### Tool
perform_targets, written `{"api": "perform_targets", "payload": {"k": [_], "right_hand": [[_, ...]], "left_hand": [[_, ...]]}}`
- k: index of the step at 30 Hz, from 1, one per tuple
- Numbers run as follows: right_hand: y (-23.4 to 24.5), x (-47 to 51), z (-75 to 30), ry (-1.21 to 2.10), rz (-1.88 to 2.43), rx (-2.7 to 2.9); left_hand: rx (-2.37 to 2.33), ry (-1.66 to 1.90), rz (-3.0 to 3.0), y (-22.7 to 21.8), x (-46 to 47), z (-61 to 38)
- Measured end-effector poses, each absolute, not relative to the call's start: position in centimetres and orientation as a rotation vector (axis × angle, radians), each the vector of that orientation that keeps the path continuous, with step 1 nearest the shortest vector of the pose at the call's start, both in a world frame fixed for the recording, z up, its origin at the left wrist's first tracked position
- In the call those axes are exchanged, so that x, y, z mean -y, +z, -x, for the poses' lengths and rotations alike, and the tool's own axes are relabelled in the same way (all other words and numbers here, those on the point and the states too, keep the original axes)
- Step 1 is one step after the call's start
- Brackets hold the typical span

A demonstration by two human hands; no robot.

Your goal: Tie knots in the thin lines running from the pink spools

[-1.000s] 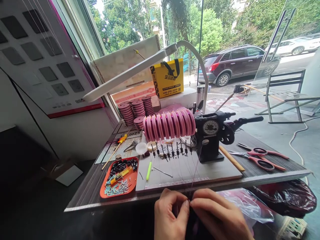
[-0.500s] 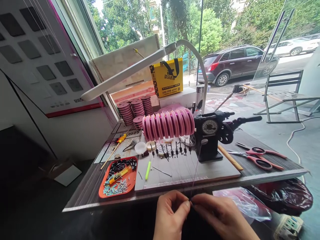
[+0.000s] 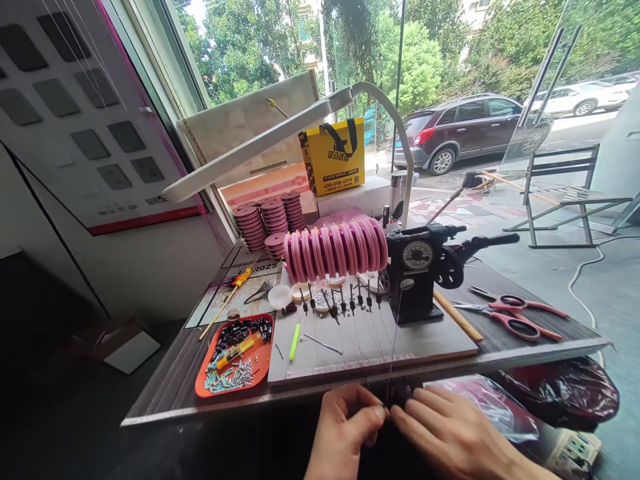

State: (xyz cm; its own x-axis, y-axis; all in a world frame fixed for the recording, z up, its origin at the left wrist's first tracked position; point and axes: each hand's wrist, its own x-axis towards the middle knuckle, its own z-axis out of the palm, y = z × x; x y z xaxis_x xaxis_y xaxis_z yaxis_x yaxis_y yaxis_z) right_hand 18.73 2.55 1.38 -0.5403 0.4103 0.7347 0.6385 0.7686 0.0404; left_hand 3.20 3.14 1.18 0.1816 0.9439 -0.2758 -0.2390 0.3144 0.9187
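Note:
Below the table's front edge my left hand and my right hand meet fingertip to fingertip. Both pinch a thin line that runs up over the white board to the row of pink spools. A small dark thing sits between the fingertips; I cannot make out what it is. The black winding machine with a round dial stands right of the spools.
An orange tray of small parts lies at the front left. Red-handled scissors and a wooden stick lie at the right. A white desk lamp arches over the table. Stacked pink spools and a yellow bag stand behind.
Both hands have slid a little lower and to the right, still pinched together on the line. The view has shifted slightly.

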Motion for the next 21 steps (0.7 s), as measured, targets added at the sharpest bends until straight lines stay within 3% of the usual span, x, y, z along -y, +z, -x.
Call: {"api": "perform_targets", "payload": {"k": [8,11,15,21], "right_hand": [[2.0,-2.9,-18.8,-0.317,0.662,2.339],[2.4,-2.9,-18.9,-0.225,0.647,2.405],[4.4,-4.0,-18.5,-0.045,0.57,2.547],[7.5,-7.9,-16.6,0.353,0.608,2.655]], "left_hand": [[-1.021,0.967,-0.81,1.3,-3.2,-2.9],[-1.205,1.075,-1.177,1.6,-2.7,-2.9],[-1.364,1.176,-1.733,2.0,-2.3,-2.5],[-1.366,1.262,-1.569,2.2,-2.7,-1.5]]}}
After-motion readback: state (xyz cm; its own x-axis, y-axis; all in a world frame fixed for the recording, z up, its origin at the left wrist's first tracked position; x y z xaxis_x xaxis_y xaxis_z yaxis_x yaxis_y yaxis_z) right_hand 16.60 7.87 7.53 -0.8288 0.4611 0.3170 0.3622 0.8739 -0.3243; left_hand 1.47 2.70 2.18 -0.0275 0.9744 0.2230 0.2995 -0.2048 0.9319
